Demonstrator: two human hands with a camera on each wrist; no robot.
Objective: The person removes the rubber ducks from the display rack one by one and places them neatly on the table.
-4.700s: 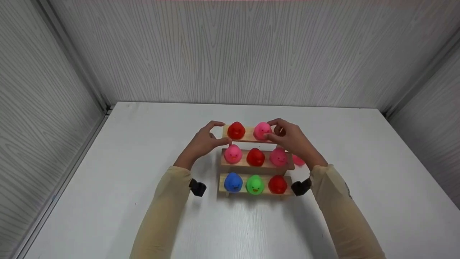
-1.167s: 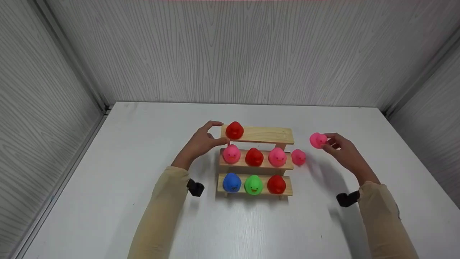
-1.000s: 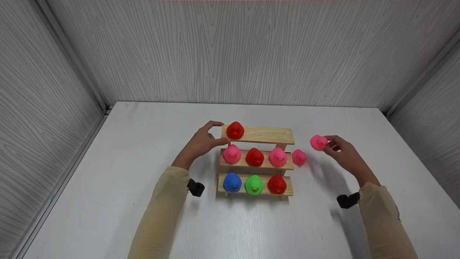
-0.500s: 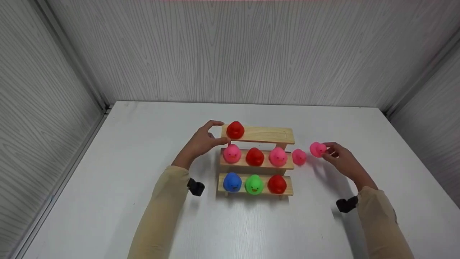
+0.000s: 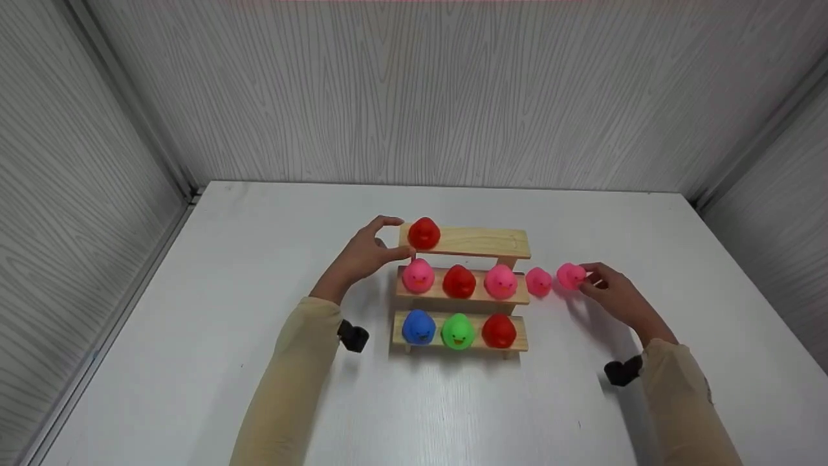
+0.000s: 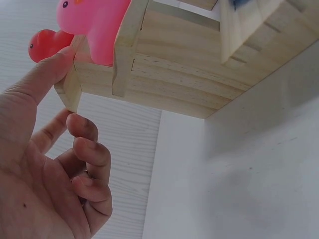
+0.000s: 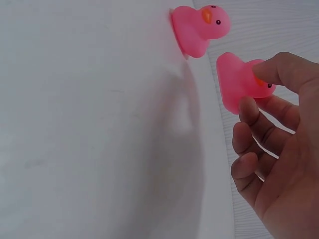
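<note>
A three-tier wooden stand (image 5: pixel 482 242) holds rubber ducks. At the top tier's left end my left hand (image 5: pixel 363 255) grips the plank, thumb above and index finger below in the left wrist view. To the right of the stand my right hand (image 5: pixel 618 296) pinches a pink rubber duck (image 5: pixel 571 276) between thumb and fingers. In the right wrist view that duck (image 7: pixel 233 82) is tipped sideways; whether it touches the table I cannot tell. Another pink duck (image 5: pixel 539 282) sits on the table between it and the stand.
A red duck (image 5: pixel 424 233) is on the top tier's left. The middle tier has a pink (image 5: pixel 418 276), a red (image 5: pixel 459 282) and a pink duck (image 5: pixel 501 282); the bottom has blue (image 5: pixel 418 328), green (image 5: pixel 458 332) and red (image 5: pixel 499 331). Grey panels (image 5: pixel 440 97) enclose the white table (image 5: pixel 259 323).
My right hand has taken the pink duck off the top tier to the right, then lowered it towards the duck on the table. The left hand keeps its place on the stand.
</note>
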